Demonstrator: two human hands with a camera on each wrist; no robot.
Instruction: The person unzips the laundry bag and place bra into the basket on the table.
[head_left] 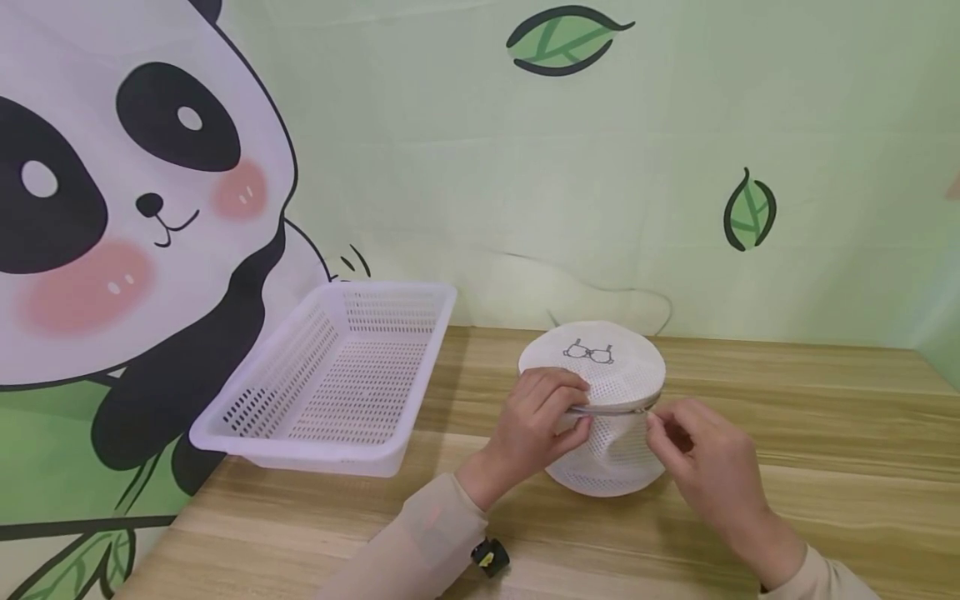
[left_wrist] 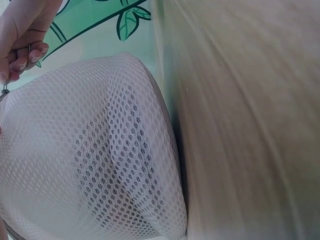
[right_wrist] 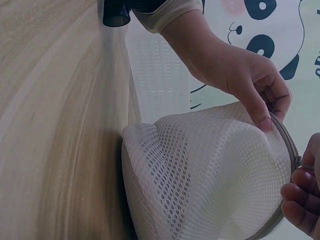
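Observation:
A round white mesh laundry bag (head_left: pixel 600 458) stands upright on the wooden table, a bra drawing on its lid. Around the lid's edge runs a grey zipper (head_left: pixel 611 409). My left hand (head_left: pixel 532 421) grips the rim at the front left, fingers over the lid and thumb below; the right wrist view shows that thumb (right_wrist: pixel 262 120) against the mesh. At the front right, my right hand (head_left: pixel 705 458) pinches the zipper pull (right_wrist: pixel 299 161). In the left wrist view the right hand's curled fingers (left_wrist: pixel 25 62) are above the pull. Dents show in the mesh side.
To the left of the bag, a white plastic basket (head_left: pixel 408 446) with slotted walls rests on the table (head_left: pixel 847 433). A small black object (head_left: pixel 491 557) is by the left sleeve. Behind the table hangs a green backdrop (head_left: pixel 420 125) with a panda and leaves.

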